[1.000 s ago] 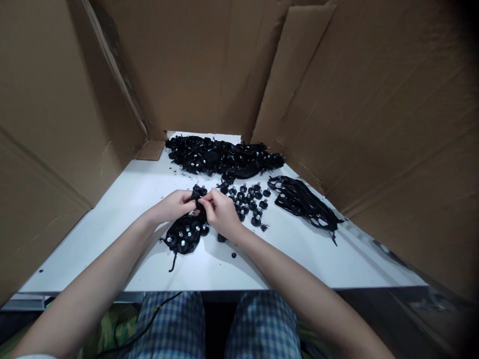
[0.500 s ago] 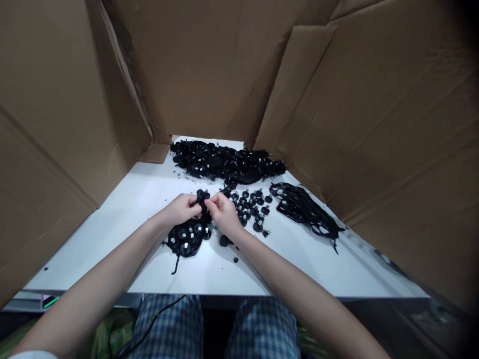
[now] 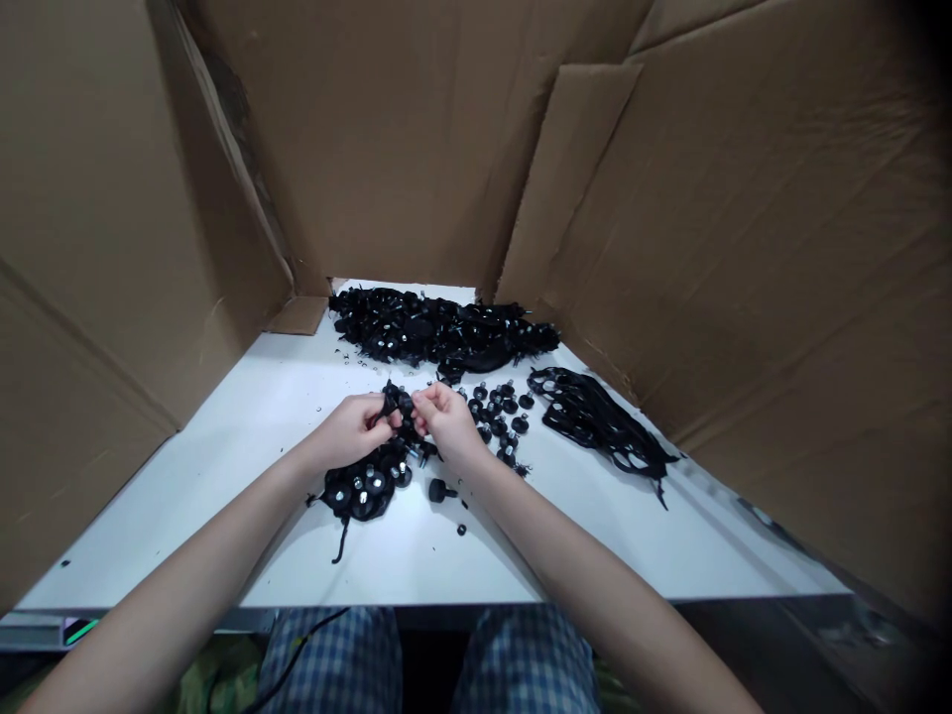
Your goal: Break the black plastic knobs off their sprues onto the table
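Observation:
My left hand [image 3: 352,430] is closed, thumb against fingers, on a small black rubber-like part [image 3: 402,400]. Beside it, my right hand [image 3: 449,422] pinches at the part's right side; whatever lies between its fingertips is too small to make out. Below my left hand lies a heap of black round parts with silver metal studs [image 3: 363,494], mixed with black strands. More black discs with upright metal studs [image 3: 503,407] stand just right of my right hand. A single black stud-like piece [image 3: 438,490] rests below my right wrist.
A long pile of black parts [image 3: 438,327] lies along the back of the white table [image 3: 595,545]. At the right is a bundle of black looped strips [image 3: 602,421]. Cardboard walls [image 3: 402,149] surround the table on three sides. Small black scraps dot the surface.
The view has shifted slightly. My fingertips have drawn a little apart, with my right hand now just right of the black part held in my left.

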### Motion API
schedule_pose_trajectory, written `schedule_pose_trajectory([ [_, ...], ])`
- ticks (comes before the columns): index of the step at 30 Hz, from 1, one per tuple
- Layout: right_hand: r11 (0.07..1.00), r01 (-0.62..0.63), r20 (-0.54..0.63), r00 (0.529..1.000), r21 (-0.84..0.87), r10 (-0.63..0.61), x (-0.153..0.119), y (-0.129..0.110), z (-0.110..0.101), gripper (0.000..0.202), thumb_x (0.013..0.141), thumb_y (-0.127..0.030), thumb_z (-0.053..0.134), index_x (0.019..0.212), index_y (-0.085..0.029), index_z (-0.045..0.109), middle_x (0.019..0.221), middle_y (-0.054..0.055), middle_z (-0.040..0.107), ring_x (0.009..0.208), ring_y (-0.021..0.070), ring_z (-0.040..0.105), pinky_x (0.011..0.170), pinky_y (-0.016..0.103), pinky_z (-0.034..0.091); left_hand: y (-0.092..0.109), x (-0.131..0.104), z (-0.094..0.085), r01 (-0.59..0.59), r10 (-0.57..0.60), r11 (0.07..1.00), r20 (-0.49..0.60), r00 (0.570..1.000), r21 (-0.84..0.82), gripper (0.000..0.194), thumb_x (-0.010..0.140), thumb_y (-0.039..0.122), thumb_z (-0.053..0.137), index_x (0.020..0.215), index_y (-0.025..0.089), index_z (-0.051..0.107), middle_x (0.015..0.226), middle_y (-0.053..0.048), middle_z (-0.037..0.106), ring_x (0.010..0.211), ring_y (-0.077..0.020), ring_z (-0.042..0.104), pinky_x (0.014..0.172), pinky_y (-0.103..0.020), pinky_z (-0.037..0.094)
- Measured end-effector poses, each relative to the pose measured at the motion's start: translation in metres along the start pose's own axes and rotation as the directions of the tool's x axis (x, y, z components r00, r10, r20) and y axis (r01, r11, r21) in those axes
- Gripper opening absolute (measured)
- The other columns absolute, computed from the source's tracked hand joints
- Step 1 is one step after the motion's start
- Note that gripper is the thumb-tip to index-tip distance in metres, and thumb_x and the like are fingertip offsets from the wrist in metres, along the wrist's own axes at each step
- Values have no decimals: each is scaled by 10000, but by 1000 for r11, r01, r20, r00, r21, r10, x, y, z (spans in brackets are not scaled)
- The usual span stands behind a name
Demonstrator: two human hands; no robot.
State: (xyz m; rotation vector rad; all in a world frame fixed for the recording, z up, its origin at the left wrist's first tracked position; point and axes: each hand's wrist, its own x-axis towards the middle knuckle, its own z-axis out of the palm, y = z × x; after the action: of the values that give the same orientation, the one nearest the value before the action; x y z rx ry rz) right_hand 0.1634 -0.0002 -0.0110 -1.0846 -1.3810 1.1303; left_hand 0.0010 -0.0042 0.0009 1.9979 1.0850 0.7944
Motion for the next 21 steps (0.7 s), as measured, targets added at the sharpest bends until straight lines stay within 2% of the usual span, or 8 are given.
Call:
schedule_pose_trajectory([
  [5,991,28,-184,981,-134,-53,12,-17,-29,226,829,-415,460,717,-223,417,617,-31,500,514,109,450,518,251,364,4,1,-2,41,-38,992,31,999,-116,159,756,243,459,737,166,597,774,-9,615,768,-165,560,755,-276,428],
  [6,972,24,-221,972,-233,-77,14,-20,-35,210,834,-386,485,716,-221,432,621,-28,503,549,118,465,547,254,362,4,1,-2,62,-59,988,21,998,-138,169,758,245,456,738,167,605,786,-14,627,793,-173,570,775,-282,430],
  [8,838,-37,-232,967,-544,-107,14,-24,-45,199,825,-322,546,677,-214,469,617,-10,520,607,147,498,587,272,350,3,1,-2,103,-104,978,7,995,-182,182,760,252,455,729,167,614,798,-19,641,817,-181,579,788,-290,433],
  [10,669,-90,-208,973,-738,-99,11,-27,-47,221,802,-293,601,629,-199,500,677,37,572,681,189,542,609,295,342,1,1,-2,139,-143,964,-1,990,-224,198,763,263,453,725,165,621,797,-24,646,814,-185,585,781,-295,438],
  [12,598,-60,-164,979,-799,-121,4,-30,-41,220,820,-321,597,656,-183,548,826,95,621,794,230,574,632,309,344,-1,2,-2,164,-174,950,-13,985,-264,212,765,273,448,725,161,625,788,-29,646,801,-186,589,769,-299,441],
  [16,451,219,134,968,-865,-214,-14,-30,-20,265,924,-394,425,889,-194,596,935,76,649,837,199,592,631,288,341,-4,3,-4,180,-209,930,-59,976,-321,226,759,288,451,712,148,622,770,-44,646,780,-185,587,761,-301,443],
  [18,447,272,227,962,-852,-153,-20,-26,-12,233,904,-380,458,938,-187,585,899,68,664,772,197,597,596,285,323,-6,5,-5,182,-222,925,-86,971,-334,229,751,291,450,711,141,618,769,-52,645,767,-185,584,752,-301,444],
  [21,492,228,219,973,-840,-77,-22,-16,-5,173,883,-302,489,931,-162,579,863,87,674,731,209,597,575,284,309,-8,6,-7,186,-232,927,-108,967,-325,240,746,293,432,718,136,610,773,-58,639,743,-181,578,727,-301,446],
])
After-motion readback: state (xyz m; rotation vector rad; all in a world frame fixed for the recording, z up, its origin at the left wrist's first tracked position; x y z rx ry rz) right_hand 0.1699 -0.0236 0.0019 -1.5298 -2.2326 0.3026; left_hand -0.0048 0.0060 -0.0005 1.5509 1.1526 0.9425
